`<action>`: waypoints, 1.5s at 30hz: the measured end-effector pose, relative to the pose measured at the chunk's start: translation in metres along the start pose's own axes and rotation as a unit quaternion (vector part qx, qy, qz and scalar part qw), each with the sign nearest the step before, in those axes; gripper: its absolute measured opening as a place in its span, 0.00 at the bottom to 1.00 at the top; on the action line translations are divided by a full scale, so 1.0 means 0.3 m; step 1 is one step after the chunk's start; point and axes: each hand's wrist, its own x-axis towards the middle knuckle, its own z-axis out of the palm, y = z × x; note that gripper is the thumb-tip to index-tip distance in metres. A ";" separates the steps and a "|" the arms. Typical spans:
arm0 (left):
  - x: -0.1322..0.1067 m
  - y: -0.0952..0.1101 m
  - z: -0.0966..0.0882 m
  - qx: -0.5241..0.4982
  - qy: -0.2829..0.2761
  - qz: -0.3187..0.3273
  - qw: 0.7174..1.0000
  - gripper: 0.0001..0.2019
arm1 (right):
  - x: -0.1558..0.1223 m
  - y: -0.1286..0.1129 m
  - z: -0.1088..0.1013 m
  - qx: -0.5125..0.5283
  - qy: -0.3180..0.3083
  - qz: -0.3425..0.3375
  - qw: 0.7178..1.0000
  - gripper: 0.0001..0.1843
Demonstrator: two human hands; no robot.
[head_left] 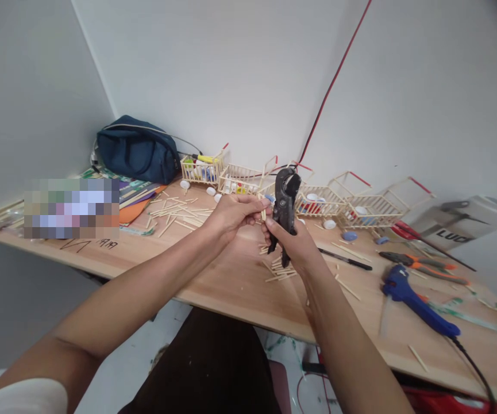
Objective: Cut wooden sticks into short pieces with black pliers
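My right hand (290, 237) is wrapped round a black hand cutter (283, 202), its jaws pointing up. Pinched in my left hand (239, 213) are short pale wooden sticks (263, 214), close beside the cutter; how many I cannot tell. Both hands are above the middle of the wooden table (226, 279). Below the right hand lies a small group of cut sticks (280, 271). A larger loose pile of sticks (179, 211) spreads to the left of my hands.
Several miniature stick-built shopping carts (375, 210) line the wall, some holding bottle caps. To the right lie a blue glue gun (420, 305), orange-handled pliers (424, 265) and a black pen (345, 259). A dark blue bag (138, 150) stands back left.
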 end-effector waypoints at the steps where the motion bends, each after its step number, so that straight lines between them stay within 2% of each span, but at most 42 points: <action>1: 0.001 -0.001 0.003 0.003 0.007 0.001 1.000 0.11 | 0.002 0.005 -0.002 -0.019 0.006 -0.010 1.000 0.20; 8: 0.014 -0.029 0.015 0.022 0.030 0.036 0.999 0.12 | 0.019 0.029 -0.016 -0.110 0.030 -0.038 0.993 0.20; 15: 0.023 -0.064 0.031 -0.007 0.054 0.056 0.997 0.11 | 0.025 0.043 -0.008 -0.135 0.056 -0.053 0.988 0.20; 23: 0.019 -0.075 0.012 -0.054 0.000 0.033 0.998 0.16 | 0.034 0.060 -0.016 -0.148 0.080 -0.052 0.984 0.20; 28: 0.020 -0.087 -0.011 0.014 0.008 0.058 0.998 0.17 | 0.037 0.070 -0.020 -0.181 0.062 -0.056 0.980 0.18; 33: 0.033 -0.071 -0.028 -0.014 -0.011 0.002 1.000 0.12 | 0.032 0.059 -0.028 -0.154 0.014 -0.044 0.987 0.17; 37: 0.038 -0.054 -0.047 -0.062 -0.042 -0.059 0.995 0.08 | 0.021 0.033 -0.032 -0.192 -0.017 -0.064 0.979 0.16; 40: 0.036 -0.052 -0.059 -0.081 -0.067 -0.085 0.991 0.07 | 0.015 0.019 -0.030 -0.241 -0.021 -0.090 0.966 0.14; 45: 0.034 -0.057 -0.068 -0.095 -0.063 -0.107 0.988 0.03 | 0.015 0.019 -0.026 -0.294 -0.009 -0.118 0.948 0.14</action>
